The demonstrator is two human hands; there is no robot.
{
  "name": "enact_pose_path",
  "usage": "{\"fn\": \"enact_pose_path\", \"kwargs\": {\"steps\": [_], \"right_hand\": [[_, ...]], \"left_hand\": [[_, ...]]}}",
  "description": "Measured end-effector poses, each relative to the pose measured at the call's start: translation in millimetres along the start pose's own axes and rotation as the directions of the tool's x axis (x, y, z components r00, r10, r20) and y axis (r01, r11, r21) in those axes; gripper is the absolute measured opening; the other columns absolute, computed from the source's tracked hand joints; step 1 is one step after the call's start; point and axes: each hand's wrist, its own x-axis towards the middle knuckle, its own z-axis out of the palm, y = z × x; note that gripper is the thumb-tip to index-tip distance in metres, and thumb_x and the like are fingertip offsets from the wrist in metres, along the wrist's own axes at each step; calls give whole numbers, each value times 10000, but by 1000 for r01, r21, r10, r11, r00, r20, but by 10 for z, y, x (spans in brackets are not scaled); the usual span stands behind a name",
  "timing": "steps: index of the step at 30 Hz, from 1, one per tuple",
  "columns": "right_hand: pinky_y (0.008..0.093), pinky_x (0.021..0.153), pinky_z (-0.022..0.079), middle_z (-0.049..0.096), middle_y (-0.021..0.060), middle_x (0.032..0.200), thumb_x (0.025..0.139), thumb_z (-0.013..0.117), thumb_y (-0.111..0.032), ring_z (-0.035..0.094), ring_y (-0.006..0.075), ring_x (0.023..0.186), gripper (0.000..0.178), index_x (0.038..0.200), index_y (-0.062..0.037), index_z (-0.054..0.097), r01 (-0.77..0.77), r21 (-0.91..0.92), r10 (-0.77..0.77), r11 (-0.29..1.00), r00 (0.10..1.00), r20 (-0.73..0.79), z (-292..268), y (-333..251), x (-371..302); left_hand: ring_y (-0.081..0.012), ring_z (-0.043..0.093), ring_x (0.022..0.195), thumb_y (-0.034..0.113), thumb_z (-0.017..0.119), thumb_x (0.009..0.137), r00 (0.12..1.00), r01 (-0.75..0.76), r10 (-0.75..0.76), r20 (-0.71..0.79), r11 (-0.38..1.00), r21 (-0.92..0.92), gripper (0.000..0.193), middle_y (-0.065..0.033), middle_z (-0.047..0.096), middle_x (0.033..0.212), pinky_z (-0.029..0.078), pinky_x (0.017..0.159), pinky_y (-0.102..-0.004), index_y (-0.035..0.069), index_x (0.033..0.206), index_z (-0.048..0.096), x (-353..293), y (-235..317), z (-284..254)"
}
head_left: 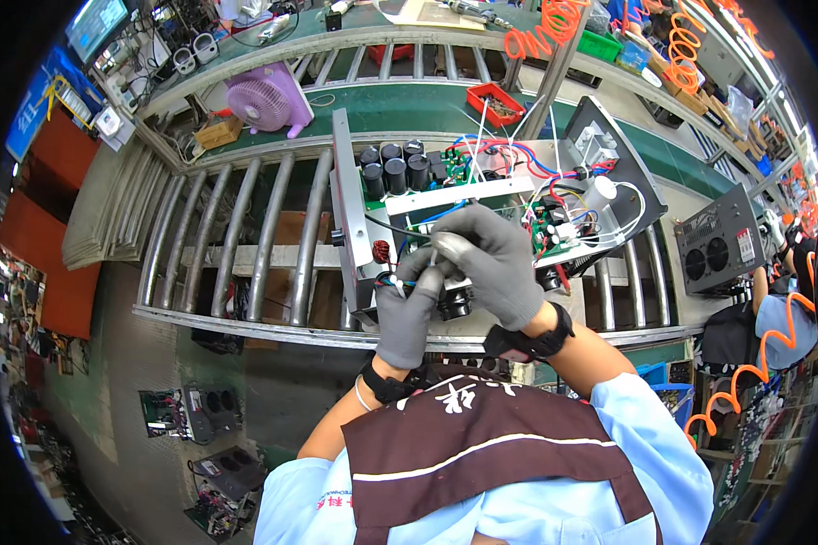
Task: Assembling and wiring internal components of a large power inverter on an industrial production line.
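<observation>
Both my hands wear grey gloves and meet over the near left part of an opened metal chassis (pixel 354 204) full of electronics. My left hand (pixel 404 318) is closed, fingertips pinched beside a small bundle of colored wires with a white piece (pixel 397 285) on it. What its fingers grip is mostly hidden. My right hand (pixel 495 268) bends over from the right, thumb and fingers pinching a thin white strip (pixel 433 258) against the left fingertips. A black cable (pixel 386 224) runs toward the right fingers. Behind the hands lie black capacitors (pixel 396 174) and a white bar (pixel 459 195).
The chassis rests on a roller conveyor (pixel 262 238). Long white strips stick up near red and blue wires (pixel 536 163). Beyond are a red parts bin (pixel 495 105) and a purple fan (pixel 264 98). Another black chassis (pixel 718 241) stands at right, near another person's arm (pixel 762 283).
</observation>
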Motion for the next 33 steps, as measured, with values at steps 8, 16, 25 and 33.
{"fn": "enact_pose_path", "kwargs": {"steps": [8,16,25,33], "right_hand": [[314,529,434,551,67,710,706,704,-184,549,225,623,176,847,-95,648,498,-467,-447,731,866,226,-132,81,-398],[324,537,433,552,64,696,704,687,-203,557,226,637,139,797,-106,652,351,-456,-381,818,924,29,214,277,-412],[276,520,435,600,68,770,805,605,-112,546,123,599,75,831,-41,603,281,-186,-321,942,915,-243,38,341,-465],[182,411,353,572,60,638,842,575,-141,503,90,477,124,831,-30,520,-271,483,352,833,932,-84,-257,159,-857]], "left_hand": [[-112,560,946,102,654,811,968,88,-105,229,992,85,535,-84,576,1098,480,775,-247,14,1280,411,-103,-33,-190],[-122,597,812,54,561,825,965,-84,-43,261,885,458,263,-90,631,917,475,677,-248,-29,1073,539,-135,-187,-370],[-72,401,592,246,431,940,892,46,-166,421,959,280,275,6,492,690,293,494,-229,28,843,567,-145,-52,-488],[-304,440,545,263,509,906,834,-315,-133,535,682,660,317,-170,491,600,359,523,-373,-23,770,529,22,98,-725]]}}
